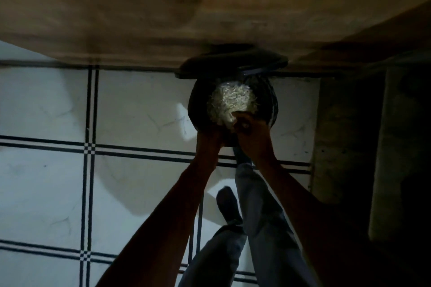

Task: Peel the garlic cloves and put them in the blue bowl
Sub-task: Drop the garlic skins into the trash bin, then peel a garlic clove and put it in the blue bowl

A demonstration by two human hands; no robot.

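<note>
A dark round bin (233,105) of pale papery scraps (229,102) is being gripped by both hands, left hand (210,141) and right hand (248,131); no cloves or blue bowl are being shown.

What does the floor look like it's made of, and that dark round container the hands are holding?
The floor looks like glazed ceramic tile: pale, faintly veined squares, dark double lines between them, a soft sheen. The dark round container, held by the left hand and right hand, might be plastic or metal; the dim light leaves that open. It holds a pale shredded heap.
</note>
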